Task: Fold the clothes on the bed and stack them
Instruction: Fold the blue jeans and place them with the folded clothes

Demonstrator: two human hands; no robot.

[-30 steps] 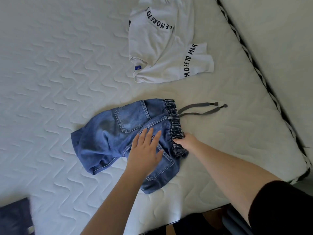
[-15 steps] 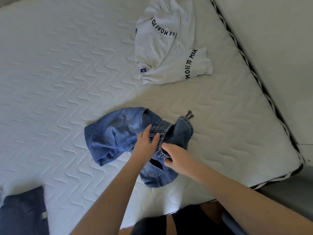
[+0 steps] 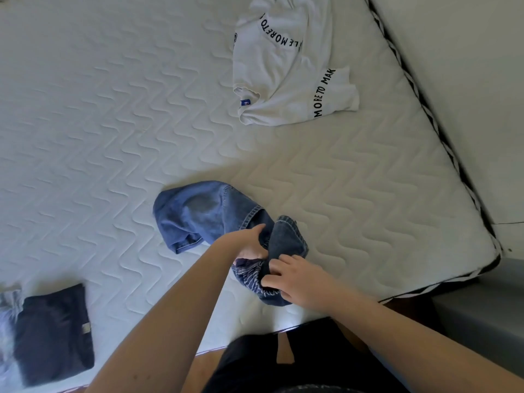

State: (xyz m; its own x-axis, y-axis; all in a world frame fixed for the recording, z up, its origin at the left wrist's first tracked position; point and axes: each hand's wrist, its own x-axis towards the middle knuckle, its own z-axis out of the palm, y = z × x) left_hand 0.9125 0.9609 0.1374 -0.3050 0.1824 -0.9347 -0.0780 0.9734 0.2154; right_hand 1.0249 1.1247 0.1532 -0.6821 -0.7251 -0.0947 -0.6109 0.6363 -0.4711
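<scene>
both hands are closed on the denim shorts [image 3: 215,214]: my left hand [image 3: 249,242] has thumb and fingers curled round a bunched fold near the middle, my right hand [image 3: 295,279] has fingers curled over the striped elastic waistband at the near end, pinching it. the shorts sit on the mattress [image 3: 113,123] close to the near edge, waist end gathered up between my hands, leg end trailing flat to the left. step in hand looks like folding the shorts, waist end being brought over, fold not yet laid flat. next move probably needs the bunched part spread and pressed down on the legs so edges line up, then carried to the folded dark garment [image 3: 54,333] lying well apart at lower left, which seems to be the stack; something pale sits under or beside it, can't tell what. white t-shirt [image 3: 286,80] with black lettering lies crumpled at the far side, unfolded, well apart from the shorts. risk: drawstring not visible, may be trapped inside the fold.
</scene>
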